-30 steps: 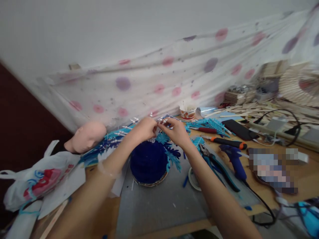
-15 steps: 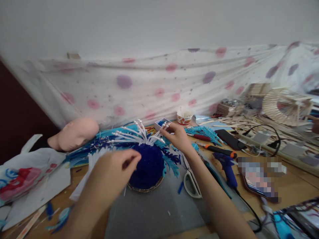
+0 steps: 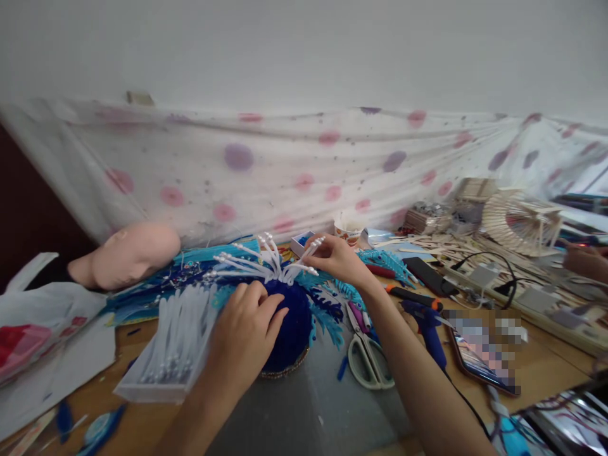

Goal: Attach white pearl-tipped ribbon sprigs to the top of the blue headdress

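Note:
A dark blue velvet cap [image 3: 291,332] with a beaded rim sits in front of me. White bead-tipped stems [image 3: 273,256] fan out from its far side. My right hand [image 3: 338,261] pinches one of the right-hand stems near its beads, thumb and fingers closed on it. My left hand [image 3: 247,329] lies over the cap's left part, its thumb and forefinger apart with nothing seen between them; its other fingers are partly hidden. Beside it, a white box [image 3: 156,391] holds many similar white stems. Turquoise leaf-shaped trim [image 3: 327,323] hangs on the cap's right side.
Scissors [image 3: 365,361], a blue glue gun [image 3: 430,329] with its cable and a phone [image 3: 479,354] lie on the right. A mannequin head [image 3: 135,253] and a plastic bag [image 3: 42,316] are on the left. Another person's hand [image 3: 586,259] shows at far right.
My left hand has moved right and down onto the cap, its fingers spreading from a pinch, uncovering the box of stems. My right hand stays at the stems. The view has shifted slightly.

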`<action>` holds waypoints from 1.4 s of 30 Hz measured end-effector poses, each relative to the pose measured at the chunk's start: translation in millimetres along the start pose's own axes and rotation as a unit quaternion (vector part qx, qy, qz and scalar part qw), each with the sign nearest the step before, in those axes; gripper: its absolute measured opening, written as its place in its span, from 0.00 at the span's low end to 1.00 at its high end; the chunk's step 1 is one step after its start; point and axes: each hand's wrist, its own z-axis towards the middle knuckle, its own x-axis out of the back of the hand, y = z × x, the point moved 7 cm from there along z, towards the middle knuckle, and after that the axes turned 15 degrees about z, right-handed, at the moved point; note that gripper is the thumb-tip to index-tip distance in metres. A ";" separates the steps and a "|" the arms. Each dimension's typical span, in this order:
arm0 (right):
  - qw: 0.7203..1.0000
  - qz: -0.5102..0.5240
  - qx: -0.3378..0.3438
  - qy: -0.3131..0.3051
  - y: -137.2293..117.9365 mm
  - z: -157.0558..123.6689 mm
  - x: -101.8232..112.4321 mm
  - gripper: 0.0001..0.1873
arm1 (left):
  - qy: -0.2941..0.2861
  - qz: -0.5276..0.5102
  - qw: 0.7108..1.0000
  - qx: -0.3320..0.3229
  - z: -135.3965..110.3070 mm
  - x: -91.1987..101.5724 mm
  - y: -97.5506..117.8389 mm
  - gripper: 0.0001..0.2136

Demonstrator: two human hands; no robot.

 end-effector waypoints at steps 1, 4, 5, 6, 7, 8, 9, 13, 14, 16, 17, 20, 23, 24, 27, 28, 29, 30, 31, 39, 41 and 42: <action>1.000 -0.005 -0.001 -0.007 -1.1 0.9 -0.9 0.08 | -0.005 0.026 1.000 -0.007 3.2 -3.2 3.4 0.11; 1.000 -0.014 -0.008 -0.023 -0.8 2.1 -3.2 0.07 | -0.018 0.065 0.997 -0.028 9.7 -11.0 12.3 0.12; 0.999 -0.015 -0.011 -0.027 0.2 1.9 -3.6 0.08 | -0.023 0.074 0.996 -0.035 11.2 -13.3 14.8 0.12; 0.999 -0.016 -0.015 -0.029 1.0 1.7 -3.8 0.08 | -0.029 0.083 0.995 -0.042 12.4 -15.4 16.9 0.13; 0.999 -0.017 -0.018 -0.030 1.7 1.4 -3.7 0.07 | -0.034 0.091 0.994 -0.048 13.2 -17.2 18.7 0.13; 0.999 -0.018 -0.021 -0.030 2.0 1.2 -3.7 0.07 | -0.038 0.096 0.993 -0.055 13.6 -18.6 20.4 0.14; 0.999 -0.019 -0.025 -0.031 2.0 1.4 -3.7 0.06 | -0.039 0.097 0.993 -0.062 13.4 -19.2 22.4 0.15; 0.998 -0.022 -0.044 -0.045 -0.7 5.1 -4.7 0.02 | -0.022 0.078 0.994 -0.074 8.8 -17.0 29.9 0.18; 0.997 -0.026 -0.050 -0.053 -1.7 6.4 -5.2 0.03 | -0.021 0.079 0.994 -0.073 7.4 -16.5 32.0 0.19; 0.995 -0.043 -0.059 -0.071 -3.8 8.8 -5.8 0.05 | -0.028 0.089 0.994 -0.064 5.8 -16.7 35.8 0.20; 0.993 -0.055 -0.062 -0.081 -4.8 9.8 -6.0 0.07 | -0.037 0.098 0.993 -0.056 5.8 -17.5 37.2 0.20; 0.989 -0.079 -0.067 -0.102 -6.5 11.9 -5.1 0.07 | -0.076 0.129 0.988 -0.033 9.4 -21.0 41.1 0.22; 0.990 -0.069 -0.076 -0.101 -5.9 13.0 -3.3 0.04 | -0.091 0.144 0.985 -0.026 16.1 -22.0 44.9 0.23; 0.990 -0.064 -0.077 -0.100 -5.8 13.2 -3.0 0.04 | -0.091 0.145 0.985 -0.024 18.2 -21.9 45.5 0.23; 0.990 -0.061 -0.073 -0.104 -6.4 13.2 -3.8 0.04 | -0.087 0.145 0.986 -0.017 22.3 -22.0 45.3 0.23; 0.990 -0.064 -0.070 -0.107 -6.9 13.2 -4.3 0.04 | -0.084 0.146 0.986 -0.014 22.8 -22.2 44.7 0.23; 0.990 -0.067 -0.066 -0.108 -7.4 13.2 -4.7 0.04 | -0.082 0.148 0.985 -0.012 23.1 -22.3 43.9 0.23; 0.990 -0.070 -0.063 -0.109 -7.9 13.2 -5.1 0.04 | -0.081 0.151 0.985 -0.011 23.2 -22.6 43.0 0.23; 0.990 -0.071 -0.059 -0.110 -8.3 13.1 -5.5 0.05 | -0.082 0.153 0.985 -0.010 23.2 -23.1 42.3 0.23; 0.990 -0.064 -0.059 -0.111 -10.7 11.3 -6.9 0.04 | -0.126 0.181 0.975 -0.025 28.5 -21.8 49.0 0.23; 0.989 -0.065 -0.060 -0.115 -11.2 10.8 -7.8 0.04 | -0.140 0.174 0.974 -0.026 30.1 -21.6 52.7 0.22; 0.989 -0.066 -0.059 -0.115 -11.4 10.6 -8.1 0.04 | -0.145 0.171 0.974 -0.025 30.7 -21.6 54.1 0.22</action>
